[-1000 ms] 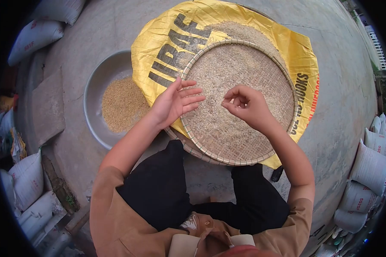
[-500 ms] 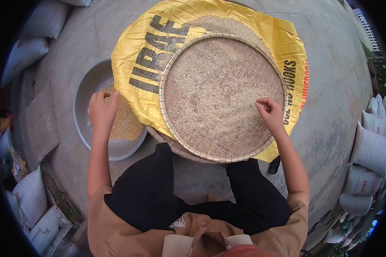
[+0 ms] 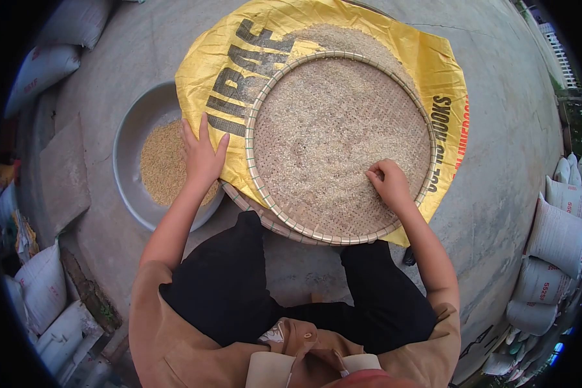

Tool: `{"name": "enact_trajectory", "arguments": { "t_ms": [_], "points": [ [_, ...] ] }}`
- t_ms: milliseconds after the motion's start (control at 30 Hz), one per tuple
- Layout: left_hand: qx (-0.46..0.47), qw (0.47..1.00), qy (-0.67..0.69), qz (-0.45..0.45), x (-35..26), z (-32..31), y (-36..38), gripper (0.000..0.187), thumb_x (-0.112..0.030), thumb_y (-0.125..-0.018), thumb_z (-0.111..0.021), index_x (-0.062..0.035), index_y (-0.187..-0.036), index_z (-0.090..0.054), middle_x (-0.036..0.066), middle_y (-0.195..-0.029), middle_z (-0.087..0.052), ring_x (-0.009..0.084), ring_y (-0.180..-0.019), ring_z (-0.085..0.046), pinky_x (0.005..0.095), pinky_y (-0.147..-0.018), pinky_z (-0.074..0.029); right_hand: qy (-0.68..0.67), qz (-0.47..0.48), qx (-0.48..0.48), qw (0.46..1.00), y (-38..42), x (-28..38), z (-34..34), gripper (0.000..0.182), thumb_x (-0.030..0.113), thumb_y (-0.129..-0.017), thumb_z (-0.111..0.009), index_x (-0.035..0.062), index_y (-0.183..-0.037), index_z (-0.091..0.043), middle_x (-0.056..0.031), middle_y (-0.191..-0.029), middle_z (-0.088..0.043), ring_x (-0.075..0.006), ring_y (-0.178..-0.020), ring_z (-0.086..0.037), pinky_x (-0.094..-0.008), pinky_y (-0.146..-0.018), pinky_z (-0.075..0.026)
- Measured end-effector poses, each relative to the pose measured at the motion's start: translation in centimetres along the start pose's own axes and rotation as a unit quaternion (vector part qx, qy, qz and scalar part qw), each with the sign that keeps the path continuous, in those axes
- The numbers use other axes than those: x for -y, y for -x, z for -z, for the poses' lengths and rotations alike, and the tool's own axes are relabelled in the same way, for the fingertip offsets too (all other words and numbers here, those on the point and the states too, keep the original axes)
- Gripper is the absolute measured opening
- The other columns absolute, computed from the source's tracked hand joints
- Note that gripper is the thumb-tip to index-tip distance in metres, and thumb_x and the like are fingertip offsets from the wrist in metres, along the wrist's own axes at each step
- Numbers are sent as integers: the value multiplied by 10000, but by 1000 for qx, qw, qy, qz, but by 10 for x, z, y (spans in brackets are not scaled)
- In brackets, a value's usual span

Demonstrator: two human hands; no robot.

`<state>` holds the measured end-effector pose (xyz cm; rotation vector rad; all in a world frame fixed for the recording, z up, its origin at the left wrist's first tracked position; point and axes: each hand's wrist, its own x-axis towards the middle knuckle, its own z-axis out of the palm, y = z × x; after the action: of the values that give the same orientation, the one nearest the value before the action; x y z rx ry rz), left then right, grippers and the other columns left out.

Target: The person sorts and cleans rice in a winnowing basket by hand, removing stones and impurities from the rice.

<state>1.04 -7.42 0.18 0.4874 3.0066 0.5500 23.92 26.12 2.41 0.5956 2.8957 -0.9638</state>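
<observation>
A round woven bamboo winnowing tray (image 3: 250,161) lies before my knees, with pale grain (image 3: 330,110) spread thinly over its weave. Over its lower right part is my right hand (image 3: 390,183), thumb and fingers pinched together just above or at the grain; whatever they hold is too small to make out. My left hand (image 3: 204,155) has its fingers spread at the left edge of the yellow sack (image 3: 197,77), beside the grey metal basin (image 3: 124,165). Inside that basin sits a heap of golden grain (image 3: 165,158), partly covered by my left hand and forearm.
Beneath the tray, the yellow sack covers another woven tray (image 3: 275,223), whose rim shows at the lower left. More pale grain (image 3: 362,42) rests on the sack behind the tray. Stuffed white sacks (image 3: 558,236) are stacked at right, others (image 3: 42,284) at left, on concrete floor (image 3: 504,123).
My left hand has moved right from over the basin to the yellow sack's edge, its fingers spreading. My right hand has shifted slightly left and down over the tray, still pinched.
</observation>
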Motion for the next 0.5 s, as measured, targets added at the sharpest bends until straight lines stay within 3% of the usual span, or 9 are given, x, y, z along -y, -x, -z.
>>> {"name": "enact_trajectory", "arguments": {
  "t_ms": [300,367,433,500],
  "points": [
    [-35,999,-3,-25,-2,-9,1,670,-382,-811,-610,-135,-1371,-337,309,-1440,-95,494,-1321,-159,535,-1041,-249,-16,-27,36,999,-21,22,20,131,130,-791,-637,9,-790,-587,-124,-791,-573,-257,-690,-571,-339,-653,-464],
    [-40,999,-12,-18,-4,-11,0,663,-370,-804,-618,-133,-1362,-349,311,-1438,-97,497,-1319,-161,533,-1040,-254,-32,-27,127,991,-47,58,25,132,133,-831,-601,2,-828,-579,-114,-826,-597,-212,-668,-570,-317,-652,-463],
    [-44,999,-24,-7,-4,-11,5,655,-358,-798,-625,-132,-1353,-361,312,-1437,-98,499,-1317,-163,532,-1038,-259,-195,-4,197,961,-71,111,15,156,137,-878,-554,-14,-908,-576,-87,-854,-618,-146,-669,-565,-285,-650,-464],
    [-39,999,-16,-5,-7,-11,2,648,-344,-788,-634,-125,-1340,-377,318,-1432,-101,505,-1316,-158,534,-1035,-263,-432,39,300,849,-75,184,24,189,120,-909,-524,-11,-1038,-564,-35,-855,-621,-85,-686,-549,-233,-636,-447]
  ]
}}
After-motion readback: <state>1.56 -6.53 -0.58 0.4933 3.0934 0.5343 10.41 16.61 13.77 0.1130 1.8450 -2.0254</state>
